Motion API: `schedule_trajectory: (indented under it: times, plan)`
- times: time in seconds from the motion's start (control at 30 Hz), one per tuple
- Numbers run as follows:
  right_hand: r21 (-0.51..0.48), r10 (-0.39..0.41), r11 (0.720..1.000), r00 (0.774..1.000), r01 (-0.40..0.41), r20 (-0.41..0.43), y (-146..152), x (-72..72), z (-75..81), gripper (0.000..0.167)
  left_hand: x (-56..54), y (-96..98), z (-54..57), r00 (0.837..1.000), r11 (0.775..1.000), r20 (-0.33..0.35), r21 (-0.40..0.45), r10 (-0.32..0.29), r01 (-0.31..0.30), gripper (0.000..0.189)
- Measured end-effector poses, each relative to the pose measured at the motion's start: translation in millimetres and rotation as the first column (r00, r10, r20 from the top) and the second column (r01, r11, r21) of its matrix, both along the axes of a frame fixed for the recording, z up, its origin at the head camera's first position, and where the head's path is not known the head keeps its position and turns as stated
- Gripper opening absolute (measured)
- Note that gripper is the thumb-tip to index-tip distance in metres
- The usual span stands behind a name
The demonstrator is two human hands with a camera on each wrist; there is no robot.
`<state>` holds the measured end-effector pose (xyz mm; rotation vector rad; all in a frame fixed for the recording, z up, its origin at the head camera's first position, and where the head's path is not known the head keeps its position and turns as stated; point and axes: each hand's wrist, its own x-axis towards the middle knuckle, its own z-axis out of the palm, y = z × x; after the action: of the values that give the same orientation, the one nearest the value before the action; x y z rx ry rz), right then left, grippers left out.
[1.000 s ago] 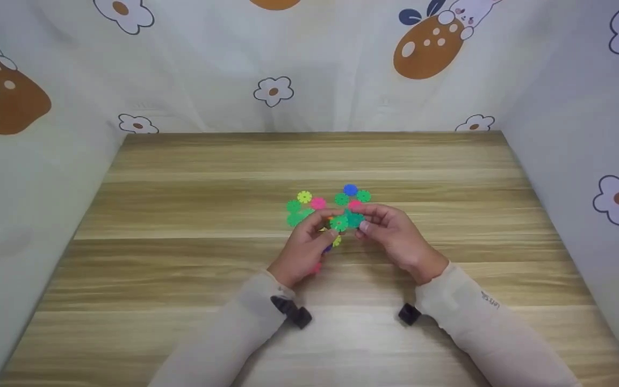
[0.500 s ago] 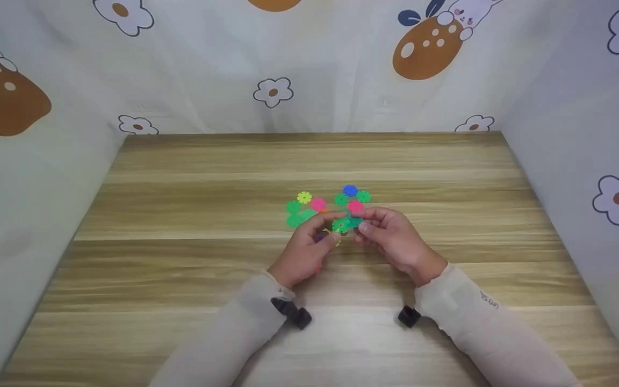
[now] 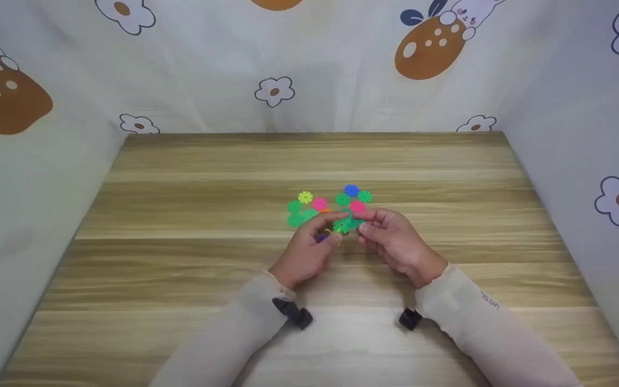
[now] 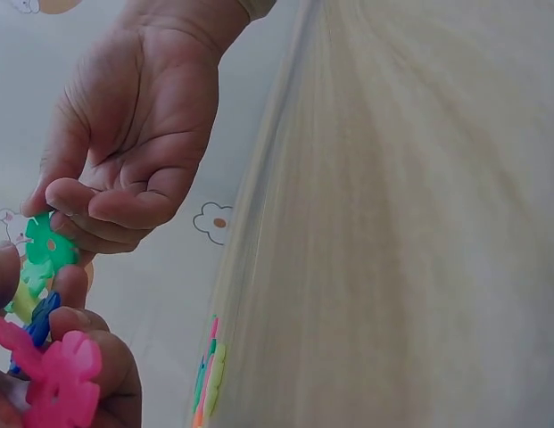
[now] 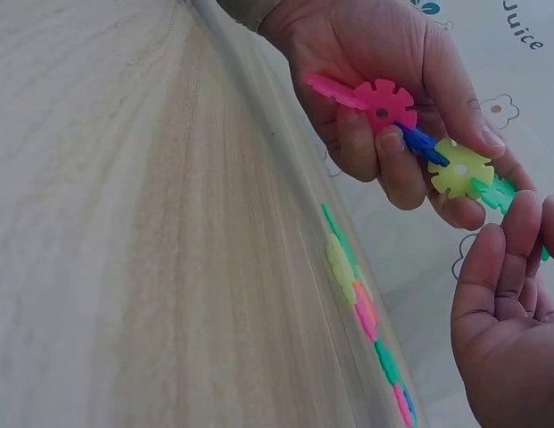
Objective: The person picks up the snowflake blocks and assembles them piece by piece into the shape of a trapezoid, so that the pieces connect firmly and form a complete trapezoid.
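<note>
Toothed plastic snowflake discs are joined into a chain between my two hands. My left hand [image 3: 305, 250] grips the chain, whose pink disc [image 5: 392, 94], blue disc [image 5: 417, 141] and yellow disc [image 5: 446, 180] show in the right wrist view. A light green disc [image 5: 498, 191] follows the yellow one. My right hand [image 3: 398, 239] pinches a darker green disc [image 4: 43, 232] at the chain's far end, between thumb and fingers. In the left wrist view it meets the lighter green disc; how deeply their slots mesh cannot be told. Fingers partly cover the chain.
Loose discs lie flat on the wooden table [image 3: 191, 269] just beyond my hands: a yellow disc [image 3: 305, 197], a blue disc [image 3: 351, 190], a pink disc [image 3: 358, 206] and several green discs [image 3: 294, 206]. A patterned curtain [image 3: 207, 80] stands behind the table.
The green discs between my hands have tilted and dropped slightly toward me. My right fingers have drawn back a little, uncovering the pink disc on the table. The chain's pink end no longer shows below my left hand.
</note>
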<state>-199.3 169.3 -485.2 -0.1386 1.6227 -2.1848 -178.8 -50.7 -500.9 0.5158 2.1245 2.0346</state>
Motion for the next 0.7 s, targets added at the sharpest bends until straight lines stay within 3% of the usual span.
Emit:
schedule_trajectory:
  times: [0.23, 0.4, 0.57, 0.7]
  plan:
    - [-0.054, 0.002, 0.999, 1.0, -0.001, 0.02, -2.4, 2.5, -0.5, 0.019, -0.2, -1.3, 0.3, 1.0, 1.0, 0.009, 0.007, -0.003, 0.003, 0.04]
    - [-0.054, -0.038, 0.998, 0.999, 0.039, 0.021, -6.7, 5.8, 1.9, 0.019, -0.1, 0.5, 1.4, 1.0, 1.0, 0.006, 0.01, 0.005, -0.005, 0.039]
    - [0.04, -0.064, 0.997, 0.998, 0.065, -0.025, -8.2, 6.4, 2.6, 0.03, 0.9, 3.0, 3.5, 1.0, 0.999, -0.01, 0.022, 0.03, -0.03, 0.039]
    - [0.152, 0.003, 0.988, 0.996, 0.011, -0.091, -7.9, 3.8, -0.6, 0.046, 0.0, 2.2, 3.4, 0.995, 0.993, 0.019, 0.058, 0.098, -0.099, 0.038]
